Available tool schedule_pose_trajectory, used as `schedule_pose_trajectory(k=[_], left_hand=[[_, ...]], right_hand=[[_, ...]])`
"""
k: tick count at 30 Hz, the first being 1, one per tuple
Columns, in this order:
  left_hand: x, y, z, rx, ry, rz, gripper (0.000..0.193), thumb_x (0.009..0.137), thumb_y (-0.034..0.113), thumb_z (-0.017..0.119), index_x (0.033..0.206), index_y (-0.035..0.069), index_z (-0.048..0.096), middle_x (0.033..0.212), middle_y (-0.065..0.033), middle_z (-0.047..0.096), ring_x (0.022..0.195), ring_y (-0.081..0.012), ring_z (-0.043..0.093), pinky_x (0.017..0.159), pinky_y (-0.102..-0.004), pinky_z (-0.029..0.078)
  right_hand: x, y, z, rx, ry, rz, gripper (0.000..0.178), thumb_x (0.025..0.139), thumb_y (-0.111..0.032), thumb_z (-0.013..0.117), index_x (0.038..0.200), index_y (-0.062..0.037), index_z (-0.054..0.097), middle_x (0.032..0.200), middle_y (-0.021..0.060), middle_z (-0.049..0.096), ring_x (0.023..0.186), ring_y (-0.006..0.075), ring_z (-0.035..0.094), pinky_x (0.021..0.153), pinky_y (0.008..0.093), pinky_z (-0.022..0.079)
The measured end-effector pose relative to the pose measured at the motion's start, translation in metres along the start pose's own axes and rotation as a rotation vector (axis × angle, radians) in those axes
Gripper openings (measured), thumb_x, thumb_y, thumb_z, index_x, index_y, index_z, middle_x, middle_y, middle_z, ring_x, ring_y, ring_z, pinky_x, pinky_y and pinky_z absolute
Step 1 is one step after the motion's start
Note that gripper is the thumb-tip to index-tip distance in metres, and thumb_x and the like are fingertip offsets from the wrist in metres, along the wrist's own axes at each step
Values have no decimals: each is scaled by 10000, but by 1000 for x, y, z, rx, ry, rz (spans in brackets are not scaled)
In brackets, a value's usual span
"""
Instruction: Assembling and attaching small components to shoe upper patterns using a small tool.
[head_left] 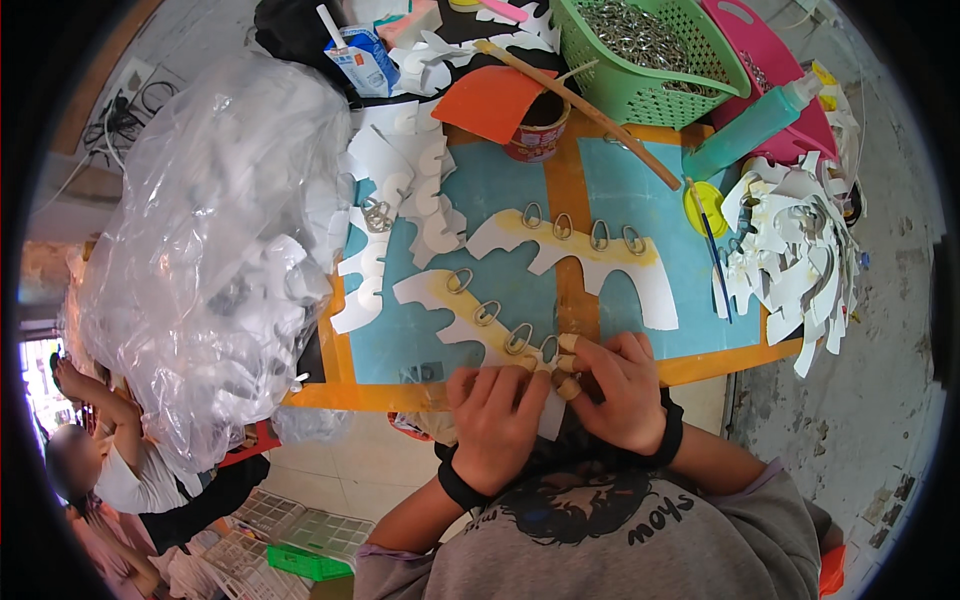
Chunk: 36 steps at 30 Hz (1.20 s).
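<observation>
My left hand (492, 425) and my right hand (615, 392) meet at the table's near edge, fingers closed on the near end of a scalloped white piece (436, 290). It carries a yellowish smear, and several metal oval rings (518, 338) stand along it. One more ring (549, 349) lies right at my fingertips, partly covered by them. Tape-like wraps cover some fingertips. Farther off lies a second white piece (640, 283), flat on the blue table surface (480, 190), with several rings along its yellowed edge.
A large clear plastic bag (215, 190) bulges at the left. White cut pieces (800, 240) are heaped at the right. A green basket (660, 90) of metal rings, a pink basket (740, 25), a green bottle (745, 130), and a tub (542, 132) under a wooden stick (600, 118) stand behind.
</observation>
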<state>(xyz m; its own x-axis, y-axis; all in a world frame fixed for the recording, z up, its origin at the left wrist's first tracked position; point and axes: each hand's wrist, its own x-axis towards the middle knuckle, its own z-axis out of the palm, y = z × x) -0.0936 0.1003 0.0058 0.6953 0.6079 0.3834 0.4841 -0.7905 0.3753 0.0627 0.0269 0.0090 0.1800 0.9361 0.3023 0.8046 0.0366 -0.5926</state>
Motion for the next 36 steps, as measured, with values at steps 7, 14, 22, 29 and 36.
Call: schedule_pose_trajectory(k=[7, 14, 22, 29, 36], left_hand=[[-1, -14, -1, 62, -32, 185, 191, 696, 75, 622, 878, 129, 632, 808, 11, 555, 746, -146, 543, 845, -378, 354], [1, -18, -5, 118, -50, 306, 193, 689, 56, 635, 863, 140, 631, 839, 19, 586, 770, -133, 570, 884, -397, 342], [-15, -23, -10, 273, -91, 391, 152, 741, 155, 608, 889, 184, 614, 995, 9, 599, 919, -122, 538, 766, -299, 335], [-21, -23, -13, 336, -112, 351, 157, 755, 196, 595, 910, 221, 608, 1052, 45, 590, 988, -113, 477, 737, -291, 305], [-17, -23, -10, 239, -109, 337, 293, 661, 200, 617, 951, 197, 656, 1044, 53, 585, 935, -131, 471, 786, -314, 291]], right_hand=[[-1, 5, 0, -8, -24, -58, 395, 596, -66, 712, 980, -152, 666, 853, -54, 611, 750, 180, 509, 722, 336, 350], [-5, 8, 3, -101, -28, -156, 360, 584, -75, 668, 935, -150, 676, 870, -64, 605, 766, 169, 498, 740, 358, 338], [-3, 12, -12, -127, -143, -275, 370, 566, -76, 675, 930, -145, 685, 968, -43, 612, 803, 196, 485, 784, 394, 355], [-8, 14, -18, -160, -199, -316, 373, 569, -97, 666, 937, -152, 688, 1051, -35, 610, 855, 229, 477, 798, 426, 356], [-8, 18, -21, -208, -230, -348, 370, 606, -113, 668, 972, -167, 656, 1077, -40, 600, 882, 206, 498, 813, 406, 342]])
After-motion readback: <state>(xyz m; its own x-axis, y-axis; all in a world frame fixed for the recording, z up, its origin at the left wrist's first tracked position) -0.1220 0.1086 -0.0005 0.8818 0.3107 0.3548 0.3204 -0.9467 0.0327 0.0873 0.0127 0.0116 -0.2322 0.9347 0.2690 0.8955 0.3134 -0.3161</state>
